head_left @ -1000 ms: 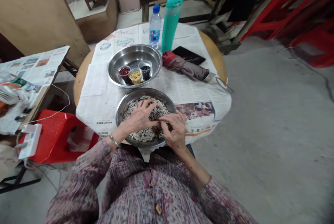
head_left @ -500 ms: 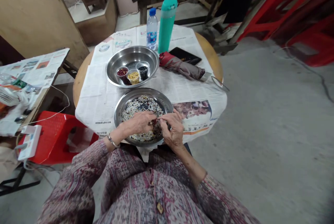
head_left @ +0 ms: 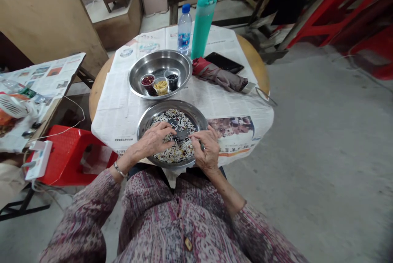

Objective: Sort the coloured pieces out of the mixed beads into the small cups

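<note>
In front of me a shallow steel bowl (head_left: 141, 126) holds a loose spread of small white, black, yellow and reddish grains (head_left: 175, 154). My left hand (head_left: 155, 139) is over the bowl's left side, palm down. Its thumb and fingers are apart, and I see nothing between them. My right hand (head_left: 208, 148) is at the bowl's right rim with its fingers curled in and the index finger pointing over the grains. A small dark shape shows inside its curl, too hidden to name.
Behind, a larger steel bowl (head_left: 135, 70) contains clear cups of dark red beans (head_left: 148, 80), yellow grains (head_left: 161, 87) and black beans (head_left: 172, 81). A water bottle (head_left: 184, 32), teal flask (head_left: 203, 23), folded umbrella (head_left: 217, 75) and black flat case (head_left: 225, 63) stand or lie beyond on newspaper.
My hands, close together over the middle of the bowl before, have parted. My left hand has moved left and its fingers have opened; my right hand stays near the right rim.
</note>
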`<state>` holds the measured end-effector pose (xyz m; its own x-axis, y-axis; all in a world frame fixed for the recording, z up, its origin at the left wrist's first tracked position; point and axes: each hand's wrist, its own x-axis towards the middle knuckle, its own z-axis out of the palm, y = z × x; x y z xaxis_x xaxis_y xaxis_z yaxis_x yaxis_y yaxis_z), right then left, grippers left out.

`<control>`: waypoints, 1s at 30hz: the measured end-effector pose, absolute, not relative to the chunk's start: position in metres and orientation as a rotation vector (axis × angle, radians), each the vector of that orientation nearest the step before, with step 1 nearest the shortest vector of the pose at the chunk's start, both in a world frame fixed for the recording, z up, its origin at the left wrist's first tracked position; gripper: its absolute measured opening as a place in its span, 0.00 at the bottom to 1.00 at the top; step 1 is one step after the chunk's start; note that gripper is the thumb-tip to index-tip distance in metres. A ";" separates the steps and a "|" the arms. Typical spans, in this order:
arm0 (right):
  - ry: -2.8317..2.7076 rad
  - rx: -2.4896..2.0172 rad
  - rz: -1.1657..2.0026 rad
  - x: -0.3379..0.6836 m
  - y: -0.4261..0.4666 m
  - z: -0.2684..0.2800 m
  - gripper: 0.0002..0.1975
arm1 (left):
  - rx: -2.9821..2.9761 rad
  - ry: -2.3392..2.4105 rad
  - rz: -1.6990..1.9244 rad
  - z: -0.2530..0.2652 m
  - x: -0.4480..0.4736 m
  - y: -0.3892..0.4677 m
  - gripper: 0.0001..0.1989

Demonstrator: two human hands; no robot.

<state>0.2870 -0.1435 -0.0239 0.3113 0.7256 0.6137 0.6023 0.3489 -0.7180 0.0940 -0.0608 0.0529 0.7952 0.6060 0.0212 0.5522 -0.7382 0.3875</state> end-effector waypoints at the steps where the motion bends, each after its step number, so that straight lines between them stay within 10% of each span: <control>1: -1.367 -1.323 0.119 0.287 -0.143 -0.024 0.07 | 2.628 0.882 0.164 0.051 0.102 -0.059 0.17; 5: -1.376 -1.311 0.097 0.287 -0.143 -0.025 0.07 | 2.655 0.942 0.057 0.047 0.138 -0.057 0.29; 18: -1.366 -1.311 0.125 0.288 -0.144 -0.025 0.08 | 2.590 0.731 0.056 0.031 0.133 -0.085 0.07; 30: -1.379 -1.312 0.113 0.287 -0.144 -0.027 0.09 | 2.894 0.907 -0.041 0.044 0.104 -0.074 0.09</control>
<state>0.2872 -0.1436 -0.0270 0.2996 0.7176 0.6288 0.6061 0.3659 -0.7063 0.1035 -0.0738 0.0440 0.8211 0.5678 -0.0584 0.5707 -0.8156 0.0955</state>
